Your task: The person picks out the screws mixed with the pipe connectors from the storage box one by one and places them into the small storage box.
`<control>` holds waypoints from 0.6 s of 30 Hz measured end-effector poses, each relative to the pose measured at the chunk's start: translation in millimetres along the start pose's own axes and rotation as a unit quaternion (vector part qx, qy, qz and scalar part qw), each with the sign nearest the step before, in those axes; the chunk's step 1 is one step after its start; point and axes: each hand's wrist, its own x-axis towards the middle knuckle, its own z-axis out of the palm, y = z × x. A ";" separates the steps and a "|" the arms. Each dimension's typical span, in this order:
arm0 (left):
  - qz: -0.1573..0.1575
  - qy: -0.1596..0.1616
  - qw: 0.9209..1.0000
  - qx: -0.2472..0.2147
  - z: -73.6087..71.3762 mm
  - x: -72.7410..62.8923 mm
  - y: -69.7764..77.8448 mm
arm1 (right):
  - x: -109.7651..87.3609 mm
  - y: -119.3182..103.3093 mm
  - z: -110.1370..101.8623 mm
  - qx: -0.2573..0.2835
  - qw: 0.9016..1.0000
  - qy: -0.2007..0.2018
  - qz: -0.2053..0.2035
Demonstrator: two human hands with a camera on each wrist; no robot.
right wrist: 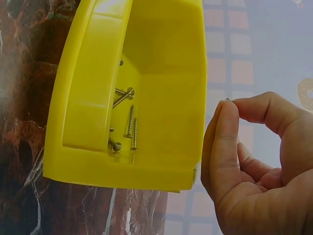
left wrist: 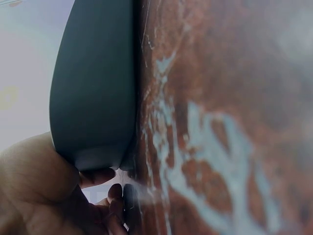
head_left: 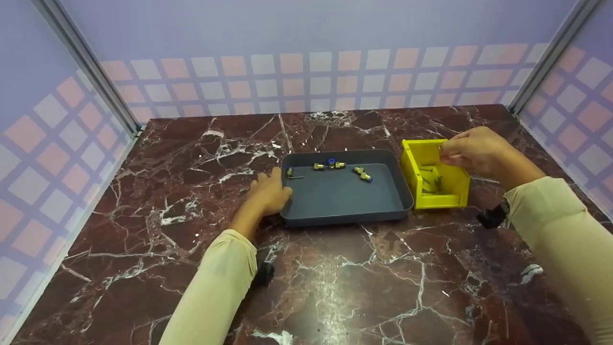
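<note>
My left hand [head_left: 270, 194] grips the left side of a grey tray [head_left: 335, 211], with its thumb at the rim. In the left wrist view, fingers curl by the tray's dark outer wall [left wrist: 95, 98]. Inside the tray lie several brass fittings [head_left: 362, 174], some with blue ends, and a thin L-shaped metal piece [head_left: 296, 178]. Over the right rim of a yellow bin [head_left: 440, 201], my right hand [head_left: 471, 151] pinches a tiny metal piece between thumb and fingertips. Only its tip [right wrist: 228, 99] shows, so its kind is hidden. Several screws [right wrist: 131, 121] lie on the bin's floor.
The yellow bin stands against the tray's right side on a dark red marble-patterned table [head_left: 335, 287]. Panels with a tile pattern [head_left: 306, 62] enclose the back and both sides. Each wrist carries a small black device [head_left: 493, 215].
</note>
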 end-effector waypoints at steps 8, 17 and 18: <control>-0.006 -0.009 1.000 0.002 0.1 -0.2 0.0 | 0.3 1.5 -0.2 0.043 0.999 -0.007 -0.012; 0.000 -0.001 1.000 0.003 -0.5 0.2 -1.1 | 1.6 -6.4 15.3 0.025 0.999 -0.023 -0.018; 0.001 -0.001 1.000 0.002 -0.3 0.2 -1.1 | 1.4 -8.1 18.2 0.024 0.999 -0.026 -0.021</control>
